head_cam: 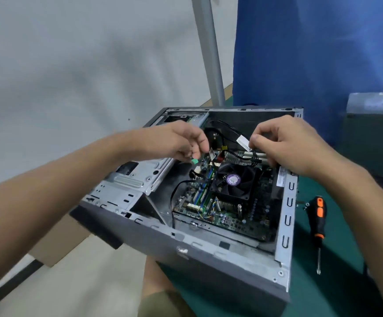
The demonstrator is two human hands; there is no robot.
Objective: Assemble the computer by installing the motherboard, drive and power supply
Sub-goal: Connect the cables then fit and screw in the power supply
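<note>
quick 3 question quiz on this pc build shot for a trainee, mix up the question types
1. What colour is the connector that the left hand pinches?
2. The white-labelled cable is pinched by: A) the left hand B) the right hand C) neither hand
3. True or false: the screwdriver lies inside the case.

Key: 1 green; 2 B; 3 false, it lies on the green mat beside the case.
</note>
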